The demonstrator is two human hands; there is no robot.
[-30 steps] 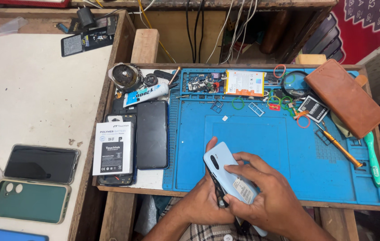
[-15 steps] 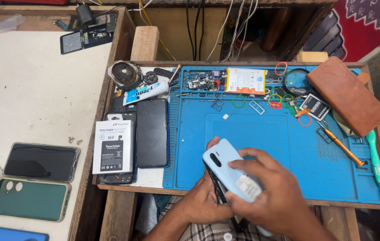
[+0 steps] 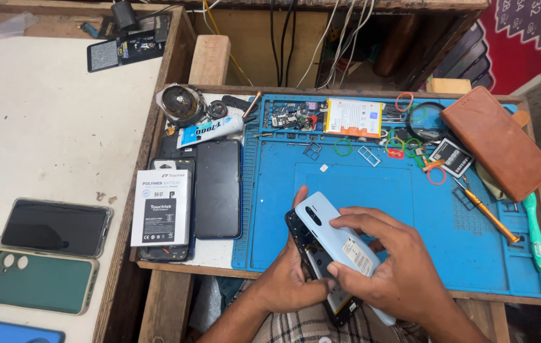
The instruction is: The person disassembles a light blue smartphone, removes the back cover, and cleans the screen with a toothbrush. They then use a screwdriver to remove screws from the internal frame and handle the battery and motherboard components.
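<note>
Two bare hands meet over the near edge of the blue silicone repair mat. The left hand cradles a dark opened phone body from below, fingers wrapped round its left edge, thumb up beside it. The right hand is clamped on a pale blue plastic back cover, thumb and fingers pinching its near end. The cover lies over the phone body, lifted off it at the far end, inner parts showing beneath.

Long axis of both pieces runs diagonally: camera-cutout end points up-left, away from the person; the other end points down-right toward the lap.

Around them: a black phone lying screen-up left of the mat, a white boxed battery pack beside it, an orange-handled screwdriver well to the right, and a brown leather wallet case at the far right corner.
</note>
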